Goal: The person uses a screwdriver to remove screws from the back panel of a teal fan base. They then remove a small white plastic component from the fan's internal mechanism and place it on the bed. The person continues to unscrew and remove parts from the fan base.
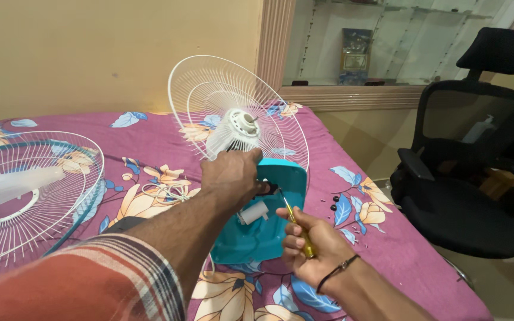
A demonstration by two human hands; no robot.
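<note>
Left hand: the left hand (231, 176) is clenched around the top of the teal fan housing (261, 221), just below the white motor hub (240, 126); the knuckles are turned toward the camera.
Right hand: the right hand (312, 245) is closed on a yellow-handled screwdriver (297, 227), whose tip is pointed up and left toward the housing, close to the fingers of the left hand.
Fan housing: the teal fan housing is held upright on the bed (150, 154), between the two hands; a small white cylindrical part (253, 212) is seen inside its open back.
Rear grille: a white wire grille (209, 95) is attached behind the motor hub and is tilted toward the wall.
Second grille: another white wire grille (31, 196) with a teal rim is laid flat on the bed at the far left, well apart from the hands.
Cord: a white coiled cord (165, 191) is lying on the bedsheet just left of the left hand.
Screws: a few small dark screws (333, 202) are scattered on the sheet to the right of the housing.
Surroundings: a black office chair (471, 148) is stood beside the bed on the right.
</note>
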